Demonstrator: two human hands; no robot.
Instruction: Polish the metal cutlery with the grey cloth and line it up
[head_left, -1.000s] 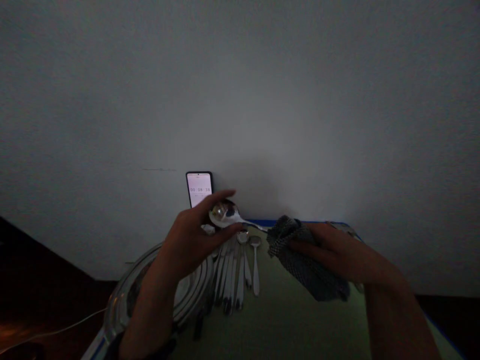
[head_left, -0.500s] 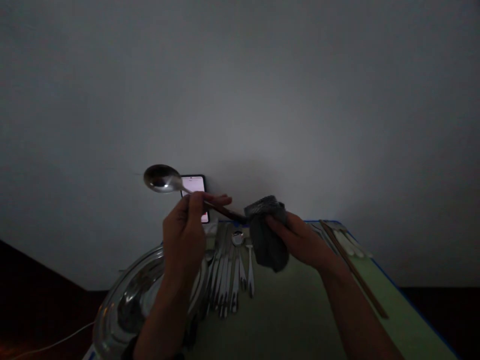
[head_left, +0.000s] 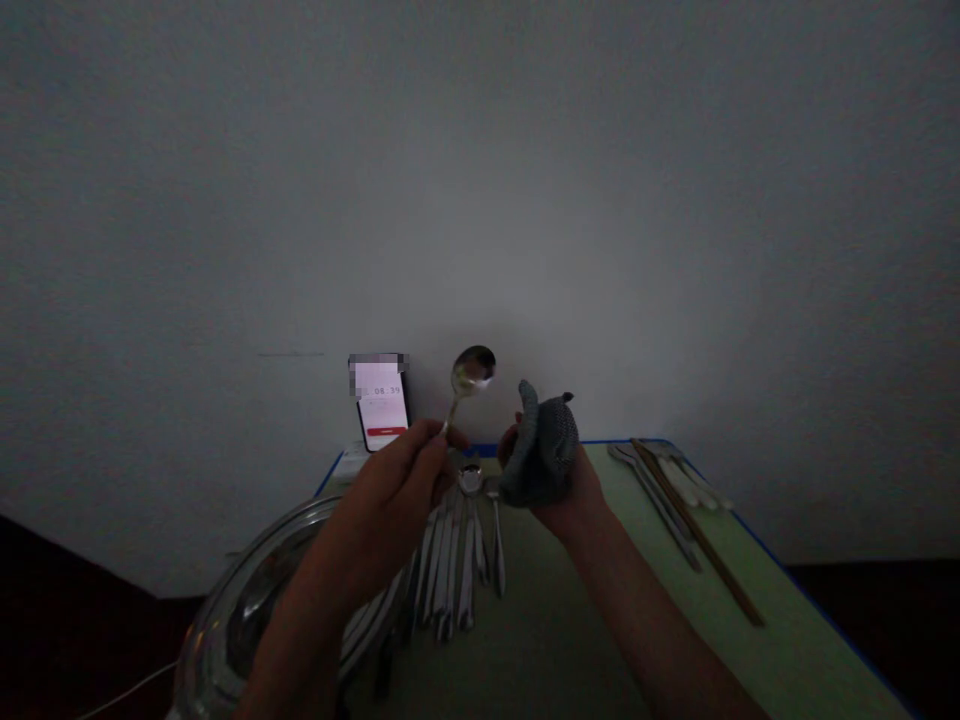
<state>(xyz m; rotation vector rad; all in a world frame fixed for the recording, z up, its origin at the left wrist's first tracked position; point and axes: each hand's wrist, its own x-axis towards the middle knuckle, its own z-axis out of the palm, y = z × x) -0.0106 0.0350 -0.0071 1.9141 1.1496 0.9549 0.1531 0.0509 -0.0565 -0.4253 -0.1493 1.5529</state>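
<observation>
My left hand (head_left: 401, 480) is closed around a metal spoon (head_left: 473, 371) and holds it with the bowl raised above the fingers. The lower part of its handle is hidden by the hand. A grey cloth (head_left: 544, 450) is bunched up in my right hand (head_left: 574, 500), just right of the spoon and apart from its bowl. Under and between the hands, a row of metal cutlery (head_left: 450, 560), with a small spoon (head_left: 470, 478) among it, lies on the green tabletop (head_left: 555, 640).
A large shiny metal basin (head_left: 225, 600) stands at the left. A phone (head_left: 384, 400) with a lit screen leans on the wall (head_left: 600, 250). At the right lie wooden chopsticks (head_left: 705, 540), metal utensils (head_left: 660, 510) and some white-handled pieces (head_left: 697, 485).
The spoon has turned from pointing left to pointing up, and its handle has come away from the cloth. My left hand has moved right; the cloth is now folded up in my right hand.
</observation>
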